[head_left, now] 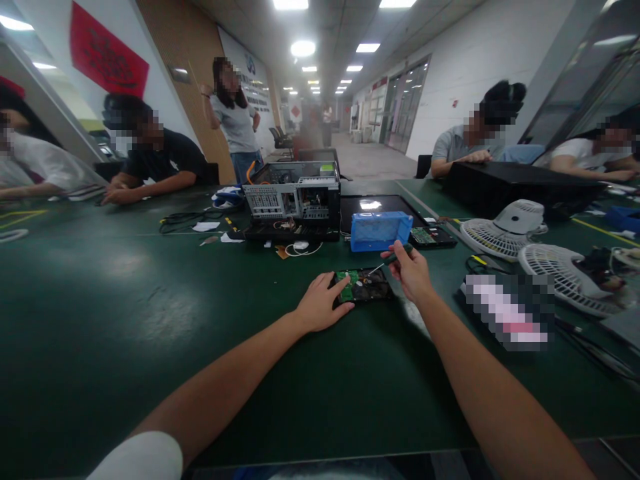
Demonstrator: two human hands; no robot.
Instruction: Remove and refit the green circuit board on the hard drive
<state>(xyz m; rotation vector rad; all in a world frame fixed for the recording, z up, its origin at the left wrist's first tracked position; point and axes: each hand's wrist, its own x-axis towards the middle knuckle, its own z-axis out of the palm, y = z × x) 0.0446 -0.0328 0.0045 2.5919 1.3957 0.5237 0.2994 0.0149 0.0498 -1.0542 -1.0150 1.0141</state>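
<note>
My right hand is closed around the dark handle of a screwdriver. Its thin metal shaft slants down to the left, with the tip over a flat black device. Set into the left part of this device is a green circuit board; small parts and wires show to the right of it. My left hand grips the device's left end, a finger on the board and the thumb along the near edge. The exact point the screwdriver tip touches is too small to make out.
Beyond my hands stand a blue plastic bin and an opened computer case. A flat screen lies behind the bin. To the right are white fan parts and a black case. Several people sit or stand around the green table.
</note>
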